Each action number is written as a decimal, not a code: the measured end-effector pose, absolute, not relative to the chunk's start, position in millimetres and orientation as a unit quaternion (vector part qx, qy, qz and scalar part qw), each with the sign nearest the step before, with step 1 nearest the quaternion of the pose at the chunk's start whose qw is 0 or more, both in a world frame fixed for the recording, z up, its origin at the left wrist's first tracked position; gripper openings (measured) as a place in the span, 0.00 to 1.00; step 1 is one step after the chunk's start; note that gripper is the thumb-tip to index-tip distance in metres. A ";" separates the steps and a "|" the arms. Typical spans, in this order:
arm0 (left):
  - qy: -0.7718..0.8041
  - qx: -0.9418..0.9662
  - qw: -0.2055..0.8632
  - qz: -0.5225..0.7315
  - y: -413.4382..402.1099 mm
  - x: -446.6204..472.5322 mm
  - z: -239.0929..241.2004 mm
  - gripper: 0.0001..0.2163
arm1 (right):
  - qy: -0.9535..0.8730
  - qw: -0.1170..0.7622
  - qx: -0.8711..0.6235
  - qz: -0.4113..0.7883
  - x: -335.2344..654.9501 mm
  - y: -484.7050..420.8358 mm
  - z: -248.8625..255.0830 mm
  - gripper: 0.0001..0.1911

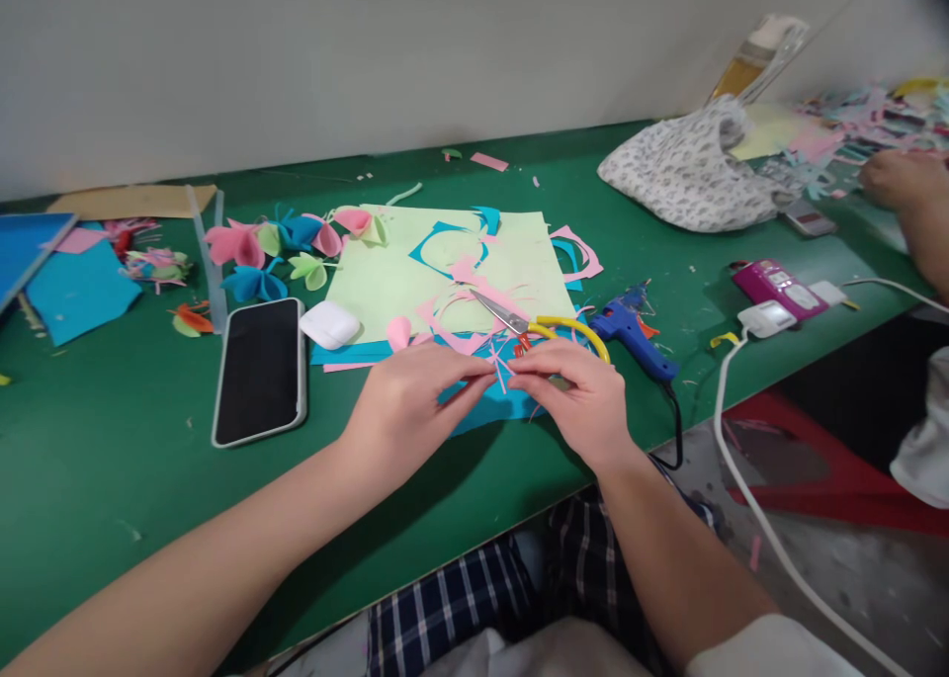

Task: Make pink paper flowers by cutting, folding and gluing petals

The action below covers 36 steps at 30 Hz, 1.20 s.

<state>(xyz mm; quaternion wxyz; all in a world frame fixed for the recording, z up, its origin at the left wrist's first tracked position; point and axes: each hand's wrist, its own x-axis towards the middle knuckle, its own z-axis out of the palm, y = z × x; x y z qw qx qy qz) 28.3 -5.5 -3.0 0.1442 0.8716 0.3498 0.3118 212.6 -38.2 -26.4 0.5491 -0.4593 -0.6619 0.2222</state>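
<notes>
Thin pink paper strips (501, 369) sit between my two hands, above blue paper (511, 407). My left hand (404, 400) pinches them from one side with thumb and forefinger. From the other side my right hand (582, 395) pinches them, its fingertips close to the left ones. Just beyond lie scissors with yellow handles (556, 329), partly covered by my right hand. Pink paper cutouts (460, 321) and blue ring-shaped scraps (445, 247) rest on a pale green sheet (371, 282). A small pink petal shape (398, 333) stands near my left knuckles.
A blue glue gun (638, 336) lies right of my hands, its cord over the table edge. Left are a phone (261, 371), a white earbud case (330, 324) and folded paper flowers (252, 247). A patterned cloth bag (689, 168) and another person's hand (901, 178) are farther right.
</notes>
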 end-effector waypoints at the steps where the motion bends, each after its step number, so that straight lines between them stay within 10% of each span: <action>1: 0.345 0.873 0.141 0.314 -5.6 28.4 -2.9 0.07 | -0.660 0.549 -0.460 0.224 212.3 -38.0 -26.8 0.08; 36: 0.328 0.881 0.111 0.322 -5.4 28.2 -0.6 0.07 | -0.664 0.534 -0.485 0.198 214.5 -39.3 -24.5 0.08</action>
